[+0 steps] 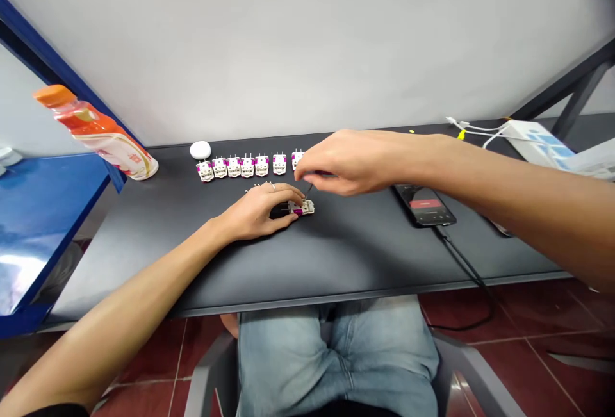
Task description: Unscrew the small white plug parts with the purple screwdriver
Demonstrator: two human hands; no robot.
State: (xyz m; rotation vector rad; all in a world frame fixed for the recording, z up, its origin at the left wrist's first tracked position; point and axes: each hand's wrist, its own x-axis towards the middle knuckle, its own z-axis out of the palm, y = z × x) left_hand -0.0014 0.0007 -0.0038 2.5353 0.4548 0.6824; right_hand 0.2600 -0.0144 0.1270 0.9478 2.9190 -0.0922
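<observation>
On the dark desk mat, my left hand [262,209] is closed, with fingertips and thumb pinching a small white-and-purple plug part [303,207] that has metal pins. My right hand [341,164] is closed just above and to the right of it. A thin dark tool [309,190] sticks down from its fingers, the tip close to the held part; its kind does not show. Behind the hands stands a row of several similar plug parts [247,166], pins pointing away. One of them [297,159] is partly covered by my right hand. More pins show behind my left hand.
A round white case [200,150] sits at the row's left end. An orange-capped bottle [106,135] stands at the left. A phone [425,204] with a black cable [464,257] lies under my right forearm. White cables [480,132] and a white-and-blue box [538,141] are at the right.
</observation>
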